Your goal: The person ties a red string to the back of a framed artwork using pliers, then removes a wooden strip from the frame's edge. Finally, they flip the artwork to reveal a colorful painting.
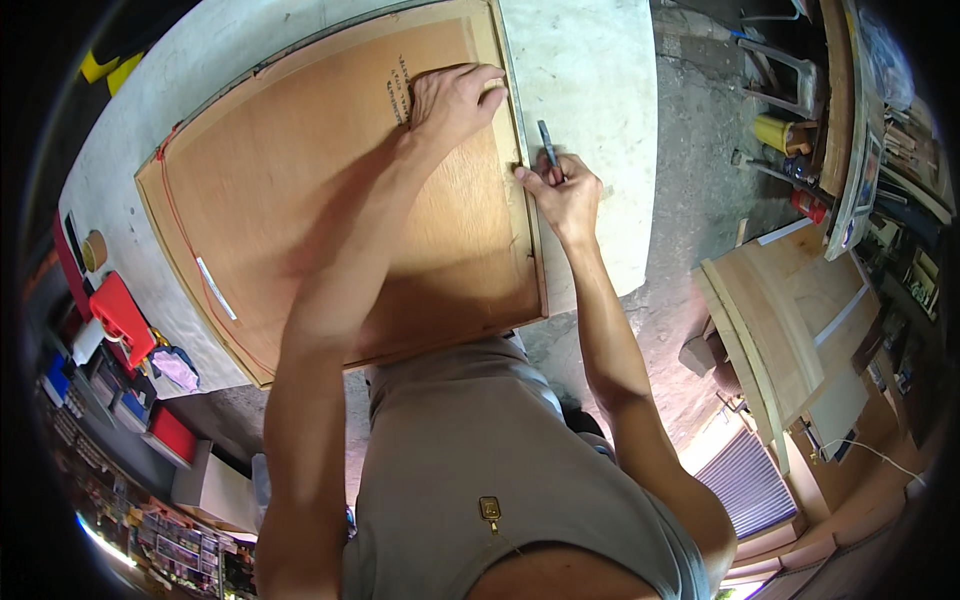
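A large framed panel (330, 200) lies with its brown backing board up on a pale tabletop; it looks like the back of a picture frame. On the board's far right part rests my left hand (450, 100), its fingers bent and pressed together beside the dark frame rail. What is under those fingers, if anything, is hidden. My right hand (568, 195) is closed around a slim dark tool (546, 145) just outside the right rail, its thumb close to that rail. The tool's kind does not show. A red cord (180, 220) runs along the board's left side.
The pale table (590, 90) extends past the frame. At its left edge are a red plastic object (122, 318) and a small round container (95, 250). Wooden boards (775, 320) lean at the right, near a yellow can (772, 133) and a plastic stool (790, 80).
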### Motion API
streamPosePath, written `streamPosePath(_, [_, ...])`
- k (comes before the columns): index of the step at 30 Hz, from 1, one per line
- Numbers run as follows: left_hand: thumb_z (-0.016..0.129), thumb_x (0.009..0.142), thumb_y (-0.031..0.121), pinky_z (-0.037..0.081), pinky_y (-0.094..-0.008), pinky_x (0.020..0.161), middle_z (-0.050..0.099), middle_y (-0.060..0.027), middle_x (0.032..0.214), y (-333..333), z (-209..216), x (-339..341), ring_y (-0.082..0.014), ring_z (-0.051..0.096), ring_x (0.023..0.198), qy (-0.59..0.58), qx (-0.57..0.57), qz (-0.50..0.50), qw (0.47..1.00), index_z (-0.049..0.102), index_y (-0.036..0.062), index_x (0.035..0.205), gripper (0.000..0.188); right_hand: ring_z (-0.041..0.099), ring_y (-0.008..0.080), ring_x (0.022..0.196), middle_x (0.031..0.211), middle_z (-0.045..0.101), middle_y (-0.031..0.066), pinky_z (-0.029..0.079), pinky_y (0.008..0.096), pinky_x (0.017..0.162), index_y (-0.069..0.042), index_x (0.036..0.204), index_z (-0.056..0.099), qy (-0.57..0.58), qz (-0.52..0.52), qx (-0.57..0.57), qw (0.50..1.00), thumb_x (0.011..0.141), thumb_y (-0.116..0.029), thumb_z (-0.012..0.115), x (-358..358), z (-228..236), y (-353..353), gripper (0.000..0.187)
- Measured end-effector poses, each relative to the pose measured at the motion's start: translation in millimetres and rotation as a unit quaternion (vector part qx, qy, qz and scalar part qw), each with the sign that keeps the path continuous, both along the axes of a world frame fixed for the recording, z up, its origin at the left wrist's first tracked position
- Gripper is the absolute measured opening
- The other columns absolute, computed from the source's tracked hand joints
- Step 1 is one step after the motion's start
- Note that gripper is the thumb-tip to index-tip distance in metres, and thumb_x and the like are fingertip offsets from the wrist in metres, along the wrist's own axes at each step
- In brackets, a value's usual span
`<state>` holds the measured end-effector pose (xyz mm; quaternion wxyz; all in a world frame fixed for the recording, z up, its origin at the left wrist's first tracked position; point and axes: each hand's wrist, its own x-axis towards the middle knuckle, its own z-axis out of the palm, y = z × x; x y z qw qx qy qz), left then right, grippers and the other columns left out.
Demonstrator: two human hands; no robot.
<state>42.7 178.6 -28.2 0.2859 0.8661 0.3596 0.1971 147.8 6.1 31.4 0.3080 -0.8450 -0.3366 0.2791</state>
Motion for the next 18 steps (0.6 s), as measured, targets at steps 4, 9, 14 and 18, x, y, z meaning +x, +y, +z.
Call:
streamPosePath(4, [0.08, 0.068, 0.047, 0.055, -0.0386, 0.066, 0.072, -0.0073, 0.084, -18, 13, -12, -0.0263, 0.07, 0.076, 0.06, 0.0, -0.041, 0.997, 0.065, 0.0195, 0.125, 0.065, 0.037, 0.0082, 0.052, 0.054, 0.044, -0.0024, 0.035, 0.0276, 0.046, -0.002, 0.057, 0.049, 0.031, -0.024, -0.01, 0.999, 0.068, -0.01, 0.084, 1, -19, 11, 0.038])
streamPosePath(9, [0.08, 0.068, 0.05, 0.054, -0.0409, 0.061, 0.07, -0.0098, 0.075, -22, 20, -10, -0.0281, 0.068, 0.063, 0.139, -0.052, -0.06, 0.987, 0.052, 0.017, 0.138, 0.082, 0.034, 0.0066, 0.052, 0.053, 0.04, -0.0056, 0.032, 0.026, 0.045, -0.004, 0.057, 0.047, 0.007, -0.05, -0.003, 0.999, 0.069, -0.01, 0.082, -8, -24, 14, 0.037])
streamPosePath(14, [0.077, 0.075, 0.051, 0.053, -0.0398, 0.057, 0.065, -0.0097, 0.064, -23, 20, -13, -0.026, 0.066, 0.058, 0.161, -0.051, -0.079, 0.983, 0.048, 0.0119, 0.139, 0.08, 0.047, 0.0141, 0.054, 0.061, 0.054, 0.0076, 0.041, 0.0316, 0.052, 0.002, 0.058, 0.05, -0.001, -0.023, 0.032, 0.999, 0.069, -0.009, 0.075, -11, -21, 7, 0.029])
streamPosePath(18, [0.075, 0.076, 0.053, 0.054, -0.0408, 0.06, 0.066, -0.0078, 0.064, -18, 20, -15, -0.0238, 0.066, 0.058, 0.127, -0.064, -0.071, 0.987, 0.054, 0.0169, 0.135, 0.073, 0.049, 0.0159, 0.054, 0.061, 0.055, 0.009, 0.042, 0.0342, 0.052, 0.003, 0.064, 0.059, -0.027, 0.0, -0.036, 0.999, 0.074, -0.012, 0.075, -9, -9, 16, 0.024])
